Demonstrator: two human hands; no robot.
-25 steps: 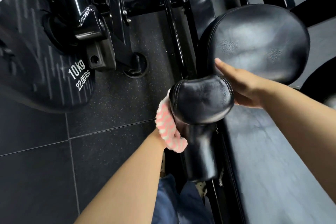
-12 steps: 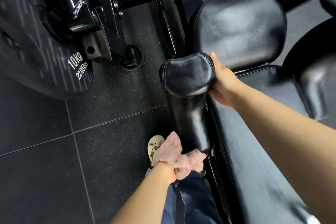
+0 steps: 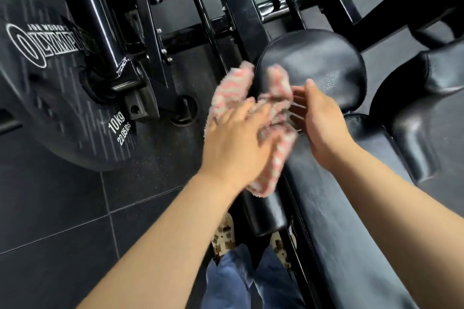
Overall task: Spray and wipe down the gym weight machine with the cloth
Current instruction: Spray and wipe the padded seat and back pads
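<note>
A pink and white fluffy cloth (image 3: pixel 273 88) lies bunched over the top of the black padded arm pad (image 3: pixel 268 211) of the weight machine. My left hand (image 3: pixel 236 138) lies flat on the cloth, fingers spread, and is blurred. To the right of the cloth, my right hand (image 3: pixel 319 118) is held with straight fingers touching its edge. Behind them stands the round black back pad (image 3: pixel 324 63), and the long black seat pad (image 3: pixel 351 208) runs down the right. No spray bottle is in view.
A black 10 kg plate (image 3: pixel 57 108) hangs on the machine's frame (image 3: pixel 155 40) at the left. Another black pad (image 3: pixel 426 113) sits at the far right. Dark rubber floor tiles (image 3: pixel 62 221) fill the lower left. My jeans and patterned shoes (image 3: pixel 223 233) show at the bottom.
My left hand rose with the cloth from the foot of the arm pad to its top. My right hand let go of the pad's top and now touches the cloth.
</note>
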